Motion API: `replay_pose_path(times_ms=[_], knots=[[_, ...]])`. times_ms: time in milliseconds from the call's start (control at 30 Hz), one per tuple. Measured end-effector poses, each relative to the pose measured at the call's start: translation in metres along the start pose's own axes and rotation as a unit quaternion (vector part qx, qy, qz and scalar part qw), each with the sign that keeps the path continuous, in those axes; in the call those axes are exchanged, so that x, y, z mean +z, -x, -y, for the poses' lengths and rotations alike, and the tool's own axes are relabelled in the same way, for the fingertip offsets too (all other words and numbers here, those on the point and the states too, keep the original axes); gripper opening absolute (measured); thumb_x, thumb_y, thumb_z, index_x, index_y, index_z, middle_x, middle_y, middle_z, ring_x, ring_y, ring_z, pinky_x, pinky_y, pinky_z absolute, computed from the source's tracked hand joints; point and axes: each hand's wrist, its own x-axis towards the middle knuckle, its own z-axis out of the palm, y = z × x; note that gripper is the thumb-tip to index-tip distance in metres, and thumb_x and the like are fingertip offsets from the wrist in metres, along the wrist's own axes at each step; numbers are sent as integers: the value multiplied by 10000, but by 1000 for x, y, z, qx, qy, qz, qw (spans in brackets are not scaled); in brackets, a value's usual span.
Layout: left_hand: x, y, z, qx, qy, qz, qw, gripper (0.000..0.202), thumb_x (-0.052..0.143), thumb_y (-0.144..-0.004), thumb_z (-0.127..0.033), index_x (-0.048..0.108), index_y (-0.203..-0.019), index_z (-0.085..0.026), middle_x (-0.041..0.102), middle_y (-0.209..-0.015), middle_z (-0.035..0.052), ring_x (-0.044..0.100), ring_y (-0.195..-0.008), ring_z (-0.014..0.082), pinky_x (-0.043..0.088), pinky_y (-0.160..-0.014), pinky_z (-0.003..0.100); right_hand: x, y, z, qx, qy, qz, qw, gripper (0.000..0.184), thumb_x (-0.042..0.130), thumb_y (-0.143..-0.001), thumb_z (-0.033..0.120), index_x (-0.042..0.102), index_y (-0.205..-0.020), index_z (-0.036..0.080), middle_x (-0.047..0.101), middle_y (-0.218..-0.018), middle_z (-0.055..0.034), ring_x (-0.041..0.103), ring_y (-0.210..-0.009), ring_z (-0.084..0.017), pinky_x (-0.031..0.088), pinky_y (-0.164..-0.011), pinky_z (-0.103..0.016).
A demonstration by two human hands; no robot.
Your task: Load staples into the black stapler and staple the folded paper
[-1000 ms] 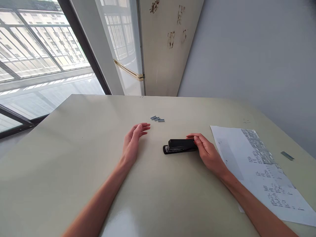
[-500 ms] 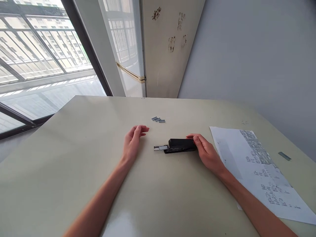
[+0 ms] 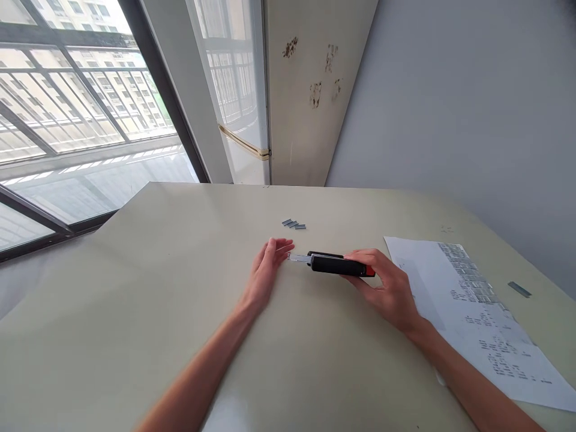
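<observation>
My right hand (image 3: 384, 285) grips the rear end of a black stapler (image 3: 335, 264), thumb below and fingers above. A bit of red shows at that end. From its left end a metal staple tray (image 3: 299, 258) sticks out. My left hand (image 3: 270, 261) is just left of the tray's tip, its fingers stretched out and slightly curled; whether they touch the tip I cannot tell. Beyond the hands lie several short strips of staples (image 3: 294, 224) on the table.
The pale table (image 3: 135, 324) stretches to both sides. On the right lies a printed sheet of paper (image 3: 423, 288), partly under my right forearm, with a longer staple strip (image 3: 519, 289) past it. A wall (image 3: 450, 102) and a window (image 3: 90, 90) stand behind.
My right hand has turned the stapler over onto its side and raised it a little. My left hand has moved right, up to the tip of the staple tray.
</observation>
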Motion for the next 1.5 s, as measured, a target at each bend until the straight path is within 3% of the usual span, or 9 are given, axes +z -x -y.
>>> replay_pose_path(times_ms=[167, 300, 433, 633, 733, 900, 1133, 1400, 1500], knots=[[3, 4, 6, -144, 161, 65, 974, 517, 431, -1013, -629, 667, -1050, -170, 703, -1314, 193, 634, -1313, 327, 449, -1184, 512, -1, -15, 19, -149, 39, -40, 987, 359, 624, -970, 118, 692, -1223, 363, 741, -1120, -60, 693, -1145, -283, 619, -889, -483], [-1, 7, 5, -156, 163, 106, 968, 562, 366, -1015, -620, 665, -1124, -157, 698, -1313, 201, 624, -1320, 356, 445, -1178, 557, 6, -17, 30, -209, 65, 14, 976, 383, 619, -969, 91, 731, -1198, 376, 768, -1123, -41, 706, -1119, -257, 614, -923, -445], [-2, 7, 4, -155, 220, 69, 961, 383, 386, -1034, -443, 663, -1056, -179, 705, -1315, 169, 641, -1300, 323, 482, -1135, 529, 14, -11, 35, -228, 89, 60, 968, 374, 626, -979, 107, 745, -1199, 386, 781, -1150, -25, 706, -1136, -246, 596, -948, -410], [3, 6, 1, -186, 242, -2, 952, 296, 441, -1009, -304, 675, -930, -141, 737, -1091, 171, 729, -1035, 255, 554, -976, 400, 5, -16, 41, -245, 87, -24, 965, 413, 642, -940, 41, 740, -1186, 358, 773, -1103, -35, 709, -1090, -241, 610, -902, -415], [0, 5, -2, -165, 213, -22, 963, 247, 527, -965, -306, 621, -784, -165, 677, -866, 97, 686, -809, 182, 549, -816, 316, -6, -21, 39, -184, 53, -57, 980, 385, 666, -930, 56, 739, -1171, 347, 751, -1110, -48, 696, -1106, -260, 608, -900, -450], [-5, 8, -13, -92, 113, -58, 988, 202, 736, -856, -321, 642, -751, -177, 368, -640, -66, 338, -554, 87, 328, -556, 219, -13, -22, 28, -4, -45, -89, 995, 201, 812, -878, 271, 738, -1059, 317, 742, -1088, -43, 711, -1034, -265, 584, -902, -469], [4, 21, -16, 6, -170, -26, 985, 526, 696, -853, -330, 654, -1360, -195, 271, -731, -71, 280, -620, 111, 277, -582, 235, -4, -12, 21, 138, -97, -65, 983, 262, 851, -820, 424, 741, -1023, 300, 741, -1040, -18, 673, -905, -223, 544, -810, -395], [11, 23, 3, 117, -337, 64, 932, 575, 581, -863, -246, 647, -1430, -184, 376, -731, -48, 365, -657, 138, 323, -650, 261, 22, -17, 24, 197, -120, -34, 972, 329, 847, -790, 506, 752, -1011, 281, 753, -1021, -31, 640, -857, -221, 521, -811, -387], [11, 22, 2, 85, -307, 35, 947, 577, 600, -854, -236, 642, -1427, -175, 334, -688, -68, 338, -619, 128, 321, -644, 254, 30, -24, 16, 247, -148, -31, 957, 397, 865, -752, 528, 753, -1032, 269, 754, -984, -34, 651, -867, -234, 523, -809, -388]])
